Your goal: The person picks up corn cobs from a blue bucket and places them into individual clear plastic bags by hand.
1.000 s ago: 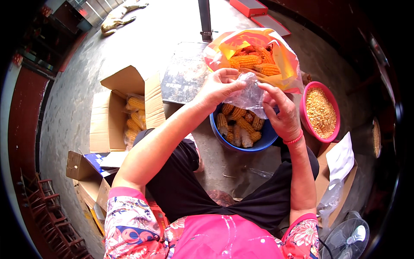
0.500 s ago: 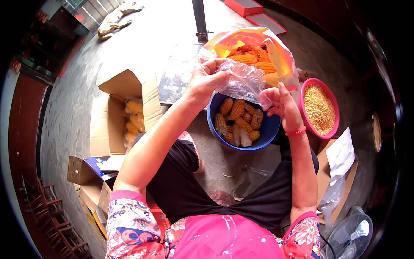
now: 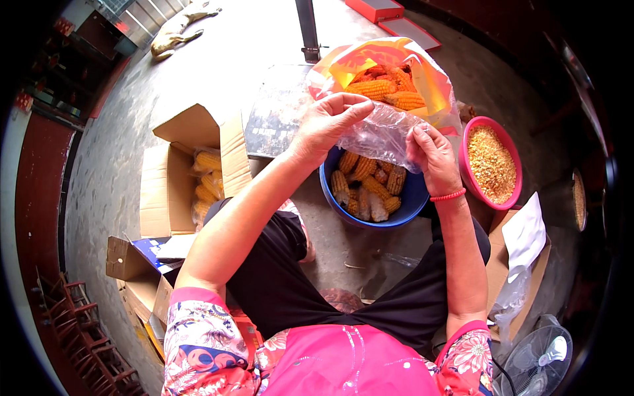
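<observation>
A clear plastic bag (image 3: 385, 136) stretches between my hands, over the far part of a blue bucket. My left hand (image 3: 330, 122) pinches one end of it between thumb and fingers. At the other end, my right hand (image 3: 436, 155), with a red bracelet at the wrist, has its fingers closed on the bag's edge. Several yellow corn cobs (image 3: 370, 188) lie in the blue bucket (image 3: 396, 222) below. Just beyond it stands an orange and white sack (image 3: 439, 99), its top spread wide, full of orange corn cobs (image 3: 380, 88).
A pink basin (image 3: 518, 185) of loose kernels (image 3: 490, 165) stands to the right. On the left, a cardboard box (image 3: 155, 198) holds bagged corn (image 3: 209, 188). A fan (image 3: 538, 360) is at the lower right, a dark post (image 3: 308, 33) at the back. An animal (image 3: 173, 36) lies far left.
My right hand has closed on the bag's edge and turned inward. The bag is now pulled out longer and flatter between both hands. My left hand has shifted slightly right.
</observation>
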Motion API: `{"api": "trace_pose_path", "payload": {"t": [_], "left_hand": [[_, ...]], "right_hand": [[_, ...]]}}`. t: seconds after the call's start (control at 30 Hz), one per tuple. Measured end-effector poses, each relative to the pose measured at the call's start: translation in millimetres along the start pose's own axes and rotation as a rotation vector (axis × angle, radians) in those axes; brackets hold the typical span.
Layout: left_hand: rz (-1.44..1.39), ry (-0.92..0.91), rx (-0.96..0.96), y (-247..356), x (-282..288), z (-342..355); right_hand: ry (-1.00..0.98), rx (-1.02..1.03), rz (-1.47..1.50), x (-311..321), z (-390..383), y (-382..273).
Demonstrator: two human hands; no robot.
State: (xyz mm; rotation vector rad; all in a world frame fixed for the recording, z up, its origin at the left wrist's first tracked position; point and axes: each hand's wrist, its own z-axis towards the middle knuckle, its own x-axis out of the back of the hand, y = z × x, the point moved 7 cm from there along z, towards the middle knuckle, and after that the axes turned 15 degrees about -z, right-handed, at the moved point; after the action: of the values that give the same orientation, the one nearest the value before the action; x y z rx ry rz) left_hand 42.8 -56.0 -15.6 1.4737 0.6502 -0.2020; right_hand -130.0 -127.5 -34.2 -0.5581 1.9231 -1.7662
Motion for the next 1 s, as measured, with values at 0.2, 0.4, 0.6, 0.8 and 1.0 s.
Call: {"api": "trace_pose_path", "payload": {"t": [0.2, 0.4, 0.6, 0.8, 1.0], "left_hand": [[0.213, 0.172, -0.212, 11, 19, 2], [0.179, 0.309, -0.196, 23, 18, -6], [0.255, 0.116, -0.178, 15, 3, -3], [0.204, 0.186, -0.202, 11, 19, 5], [0.271, 0.296, -0.167, 15, 22, -2]], "right_hand": [[-0.088, 0.036, 0.063, 8, -1, -4], [0.026, 0.002, 0.082, 8, -3, -5], [-0.017, 0.027, 0.132, 7, -6, -15], [-0.139, 0.156, -0.255, -6, -8, -10], [-0.007, 0.154, -0.073, 2, -10, -19]]}}
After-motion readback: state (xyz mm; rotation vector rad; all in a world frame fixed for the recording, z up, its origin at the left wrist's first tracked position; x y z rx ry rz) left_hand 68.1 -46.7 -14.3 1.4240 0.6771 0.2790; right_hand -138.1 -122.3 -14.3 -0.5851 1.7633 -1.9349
